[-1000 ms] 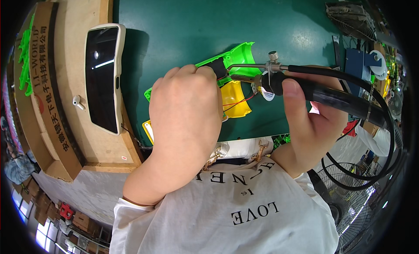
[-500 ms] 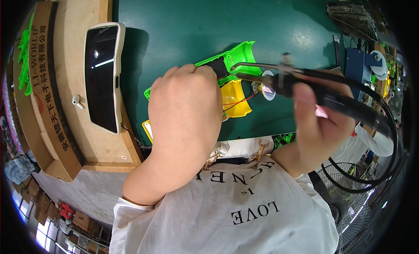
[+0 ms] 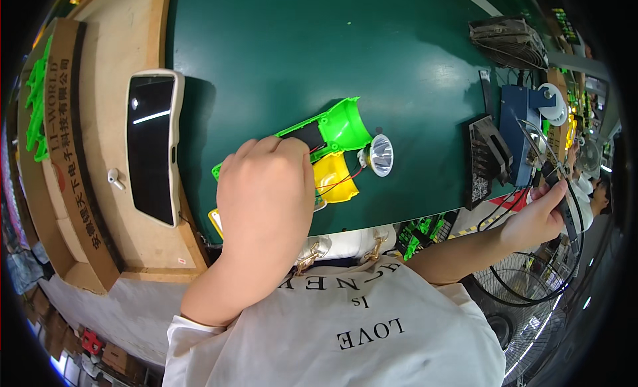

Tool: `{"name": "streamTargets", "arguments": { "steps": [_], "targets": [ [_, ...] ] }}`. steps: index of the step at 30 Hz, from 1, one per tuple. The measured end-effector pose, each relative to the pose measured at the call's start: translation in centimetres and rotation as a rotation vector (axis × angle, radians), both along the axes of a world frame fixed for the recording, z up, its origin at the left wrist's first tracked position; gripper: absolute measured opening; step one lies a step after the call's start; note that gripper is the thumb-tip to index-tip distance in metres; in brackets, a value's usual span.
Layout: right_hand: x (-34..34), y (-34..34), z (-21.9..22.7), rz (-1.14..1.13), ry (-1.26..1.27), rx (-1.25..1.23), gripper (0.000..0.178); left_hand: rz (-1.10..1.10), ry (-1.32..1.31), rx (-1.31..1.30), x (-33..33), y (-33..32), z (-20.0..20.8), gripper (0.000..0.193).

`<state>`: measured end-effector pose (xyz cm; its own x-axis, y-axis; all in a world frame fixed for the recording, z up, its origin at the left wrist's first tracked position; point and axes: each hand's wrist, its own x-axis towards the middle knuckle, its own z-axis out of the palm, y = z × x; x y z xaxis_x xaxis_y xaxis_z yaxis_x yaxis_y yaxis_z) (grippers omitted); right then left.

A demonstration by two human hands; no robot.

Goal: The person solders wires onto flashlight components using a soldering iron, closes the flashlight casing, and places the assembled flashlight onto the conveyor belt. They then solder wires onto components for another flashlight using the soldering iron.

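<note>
My left hand (image 3: 269,187) is curled, knuckles up, over a two-part plastic flashlight casing on the table; its fingertips are hidden underneath. Beyond it shows the bright green shell (image 3: 347,126), with a black block (image 3: 306,135) inside. The yellow shell (image 3: 337,174) lies alongside, nearer to me. Thin red and black wires (image 3: 342,182) run over the yellow part, and a round silver reflector (image 3: 381,155) rests just right of both shells. Far to the right, beyond the table edge, my right hand (image 3: 537,221) is closed round the black handle of a soldering iron (image 3: 569,221).
At left, a phone (image 3: 153,147) and a white earbud (image 3: 115,179) lie on a wooden board by a cardboard box (image 3: 73,154). A blue unit with a white spool (image 3: 553,104), a dark metal stand (image 3: 488,161) and a small fan (image 3: 508,44) stand right. The iron's cable (image 3: 531,299) loops down.
My right hand has swung the soldering iron away from the casing, out to the far right. The reflector now shows uncovered. My left hand keeps its place on the casing while the view has shifted.
</note>
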<state>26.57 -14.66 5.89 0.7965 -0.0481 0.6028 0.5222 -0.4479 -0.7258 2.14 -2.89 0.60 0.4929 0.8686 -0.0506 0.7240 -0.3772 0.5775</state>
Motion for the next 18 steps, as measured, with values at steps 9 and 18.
{"name": "streamTargets", "arguments": {
  "steps": [9, 18],
  "targets": [
    [-2.3, 1.8, -0.9, 0.192, 0.078, -0.003, 0.029, -0.017, 0.047, 0.038, -0.1, -0.1, 0.0, 0.003],
    [-1.8, 2.1, -1.2, 0.237, 0.097, -0.05, 0.027, -0.015, 0.018, 0.056, -0.4, -0.3, -0.2, 0.002]
  ]
}}
